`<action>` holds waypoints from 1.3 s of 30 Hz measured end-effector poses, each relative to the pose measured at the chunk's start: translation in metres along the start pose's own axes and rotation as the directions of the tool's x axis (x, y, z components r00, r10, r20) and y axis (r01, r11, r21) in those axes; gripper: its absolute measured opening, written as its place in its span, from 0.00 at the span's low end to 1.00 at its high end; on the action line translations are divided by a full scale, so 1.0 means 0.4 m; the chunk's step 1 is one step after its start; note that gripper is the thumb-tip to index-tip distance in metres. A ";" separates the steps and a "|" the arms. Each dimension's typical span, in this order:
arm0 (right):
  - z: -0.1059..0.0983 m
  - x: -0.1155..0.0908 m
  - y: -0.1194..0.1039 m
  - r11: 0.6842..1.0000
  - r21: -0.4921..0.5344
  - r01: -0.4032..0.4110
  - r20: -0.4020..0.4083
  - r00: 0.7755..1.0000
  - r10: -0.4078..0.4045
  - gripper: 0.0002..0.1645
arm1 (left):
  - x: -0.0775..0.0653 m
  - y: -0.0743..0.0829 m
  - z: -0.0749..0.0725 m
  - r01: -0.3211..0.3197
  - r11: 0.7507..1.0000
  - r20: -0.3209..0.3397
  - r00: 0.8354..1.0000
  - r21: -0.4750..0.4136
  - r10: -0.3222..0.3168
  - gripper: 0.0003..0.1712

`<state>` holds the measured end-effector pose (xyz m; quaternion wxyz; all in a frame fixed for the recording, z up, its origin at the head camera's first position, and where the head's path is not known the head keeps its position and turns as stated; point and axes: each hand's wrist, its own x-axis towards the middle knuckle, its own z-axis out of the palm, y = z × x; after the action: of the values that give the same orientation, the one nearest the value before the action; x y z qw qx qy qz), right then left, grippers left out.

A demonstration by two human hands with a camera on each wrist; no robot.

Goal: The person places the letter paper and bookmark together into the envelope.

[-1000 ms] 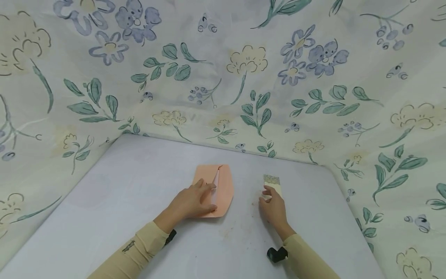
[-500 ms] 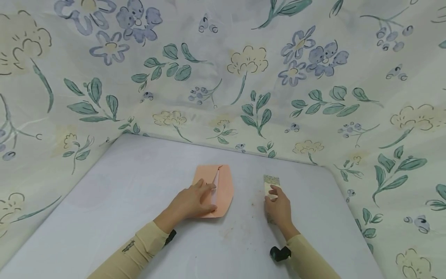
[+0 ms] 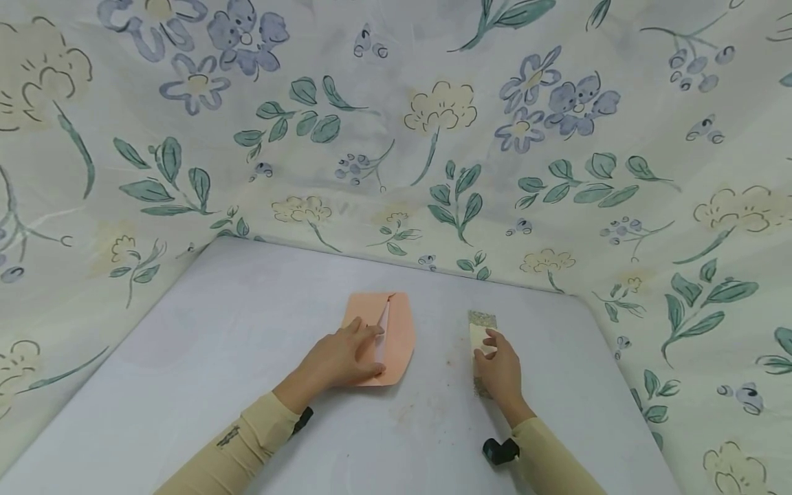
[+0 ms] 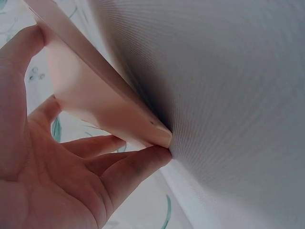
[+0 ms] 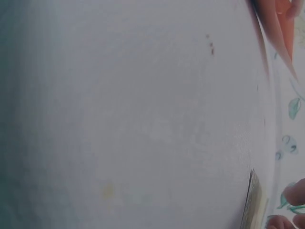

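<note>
A folded peach paper piece (image 3: 402, 337), envelope-like, lies flat on the white table with a narrow white opening down its middle. My left hand (image 3: 337, 354) rests on its left half, fingers spread. Up close in the left wrist view, the fingertips (image 4: 152, 157) touch the peach paper (image 4: 81, 86) along its face and edge. To the right lies a cream strip (image 3: 476, 337) with speckled, glittery ends. Over its right side hovers my right hand (image 3: 502, 371), fingers loosely bent, hiding part of it. The right wrist view has the fingertips (image 5: 296, 193) apart from the strip (image 5: 255, 205).
Small reddish-brown specks (image 3: 405, 414) are scattered on the white table (image 3: 247, 309) between the two hands. A floral curtain (image 3: 371, 137) hangs behind the table and along both sides. A black wrist camera (image 3: 500, 452) sits under the right sleeve.
My right hand has shifted to the right and slightly down, uncovering more of the cream strip and its near glittery end. The left hand and the peach paper have stayed put.
</note>
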<state>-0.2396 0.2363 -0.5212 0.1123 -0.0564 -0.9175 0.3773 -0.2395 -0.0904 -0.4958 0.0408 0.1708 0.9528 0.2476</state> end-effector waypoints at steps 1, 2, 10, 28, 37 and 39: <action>-0.001 0.000 0.000 1.000 -0.008 0.005 -0.006 1.000 -0.006 0.32 | 0.000 0.000 0.000 -0.001 1.000 -0.001 1.000 0.000 0.001 0.42; -0.002 0.000 0.002 1.000 -0.015 0.009 -0.010 1.000 -0.009 0.32 | -0.001 0.000 0.000 -0.002 1.000 -0.002 1.000 0.003 0.002 0.42; -0.007 0.001 0.006 0.996 -0.082 -0.019 -0.002 1.000 0.019 0.38 | -0.001 0.000 0.000 -0.001 1.000 -0.002 1.000 0.001 0.001 0.41; -0.020 0.002 0.014 0.950 -0.298 -0.097 0.041 0.993 0.114 0.50 | -0.003 0.000 0.000 0.000 1.000 0.001 1.000 -0.005 0.000 0.41; -0.024 0.006 0.007 0.953 -0.286 -0.098 0.037 0.993 0.113 0.51 | -0.003 0.002 -0.003 0.000 1.000 0.001 1.000 -0.004 0.000 0.42; -0.026 0.006 0.005 0.956 -0.276 -0.097 0.036 0.993 0.111 0.51 | -0.002 0.001 -0.002 0.004 1.000 0.005 1.000 -0.004 -0.004 0.42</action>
<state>-0.2394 0.2453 -0.5153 0.0598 -0.1100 -0.9592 0.2533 -0.2386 -0.0907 -0.4951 0.0440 0.1694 0.9525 0.2491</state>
